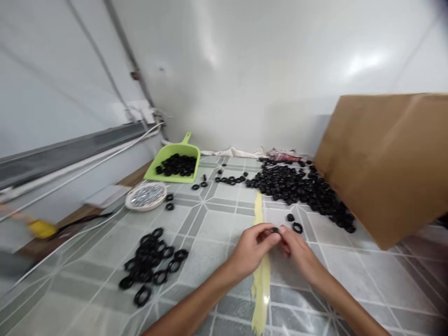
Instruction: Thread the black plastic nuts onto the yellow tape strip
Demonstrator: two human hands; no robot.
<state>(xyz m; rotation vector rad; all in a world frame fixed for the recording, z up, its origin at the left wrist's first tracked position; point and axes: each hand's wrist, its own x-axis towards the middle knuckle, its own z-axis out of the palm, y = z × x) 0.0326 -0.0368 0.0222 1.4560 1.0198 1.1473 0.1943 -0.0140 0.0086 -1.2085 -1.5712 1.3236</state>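
Observation:
My left hand (255, 246) pinches a small black ring (275, 230) between thumb and fingers, above the yellow tape strip (262, 280). My right hand (297, 249) meets it from the other side, its fingertips closed at the same ring. Much of the ring is hidden by the fingers. Just beyond my right hand, two loose black pieces (297, 227) lie on the tiled-pattern tabletop (210, 233). A wide heap of black rings (294, 184) spreads behind them. To the left of my left hand sits a smaller pile of black rings (150, 256).
A lime green dustpan (150, 173) holds black pieces at the back left. Near it stands a white dish (130, 205) of small shiny metal parts. A large cardboard box (385, 163) leans in at the right. Cables and a yellow object (42, 228) lie along the left edge.

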